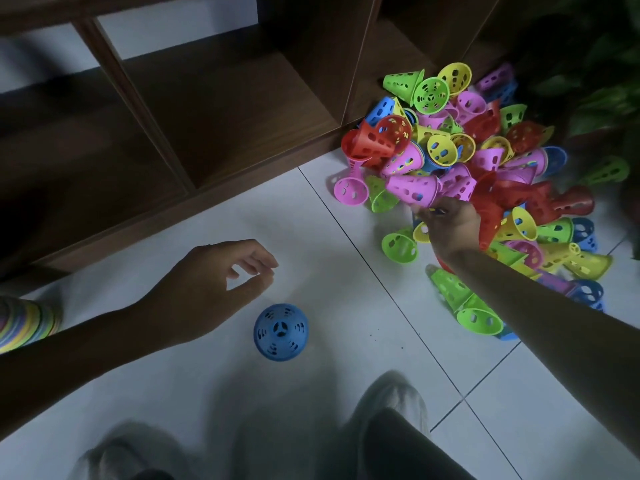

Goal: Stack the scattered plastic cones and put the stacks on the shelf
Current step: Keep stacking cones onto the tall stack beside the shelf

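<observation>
A: Head view, the only one. Where are the cones?

B: Most lie in a loose pile (485,174) on the floor (311,230), against the foot of the wooden shelf (221,109) towards the right side. Pink, green, yellow, red and blue, tipped every way. One blue cone (281,331) stands alone, narrow end up, on the tile nearer the person, well apart from the pile.

A: And the hands?

B: The right hand (450,226) is down at the near edge of the pile, its fingers curled at the rim of a pink cone (414,190). It seems to pinch that rim, but the fingers are dark and partly hidden, so I cannot tell for sure that it holds. The left hand (214,289) hovers just beyond the blue cone, thumb and fingers loosely bent with a gap between them, holding nothing.

A: Anything stacked yet?

B: At the left edge a striped band of colours (27,323) shows, perhaps a finished stack lying on the floor, though too little is in sight to be certain. The shelf compartments in view hold no cones.

A: So which step is this?

B: I judge it early stacking: the blue cone looks like the base of a new stack, and the right hand is fetching the next piece.

A: What does the next move need?

B: Lift the pink cone free without dragging its neighbours, turn it wide end down, and lower it squarely over the blue one; the left hand could steady the base
</observation>
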A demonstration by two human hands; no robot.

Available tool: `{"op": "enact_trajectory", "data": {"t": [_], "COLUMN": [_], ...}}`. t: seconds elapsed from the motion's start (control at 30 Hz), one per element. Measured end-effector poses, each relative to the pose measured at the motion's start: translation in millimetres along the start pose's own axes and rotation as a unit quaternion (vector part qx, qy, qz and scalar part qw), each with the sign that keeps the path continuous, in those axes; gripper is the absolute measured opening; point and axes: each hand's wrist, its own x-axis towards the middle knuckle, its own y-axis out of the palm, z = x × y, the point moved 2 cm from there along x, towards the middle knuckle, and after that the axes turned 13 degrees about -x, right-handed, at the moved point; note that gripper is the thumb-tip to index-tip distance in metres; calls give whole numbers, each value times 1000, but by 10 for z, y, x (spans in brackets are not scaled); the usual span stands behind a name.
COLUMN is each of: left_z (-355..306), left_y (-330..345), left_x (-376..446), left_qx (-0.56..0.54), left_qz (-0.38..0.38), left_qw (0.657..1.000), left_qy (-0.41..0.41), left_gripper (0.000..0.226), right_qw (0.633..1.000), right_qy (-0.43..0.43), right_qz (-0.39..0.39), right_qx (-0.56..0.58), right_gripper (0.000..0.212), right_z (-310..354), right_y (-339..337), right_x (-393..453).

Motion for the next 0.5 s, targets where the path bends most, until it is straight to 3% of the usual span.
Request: {"op": "enact_trajectory", "data": {"t": [0.17,0.23,0.33,0.5], "left_z": [-127,-226,-417,-631], "left_y": [-15,-15,-17,-45], "left_x": [-53,-88,-141,-205], "left_qx": [-29,-71,-173,-257], "left_qz": [-32,-63,-100,-108], "left_qw": [999,995,979,959], "left_qy": [20,26,38,58], "left_gripper": [24,37,60,62], "right_qw": [982,969,957,934], "right_qy": [-39,-63,-99,-125], "right_qz": [65,103,146,206], "right_qx": [172,216,230,264], "right_gripper": [15,12,13,8], "right_z": [596,877,1214,1599], "right_y": [-187,-252,-293,-398], "right_x": [-475,-711,-1047,-1572]}}
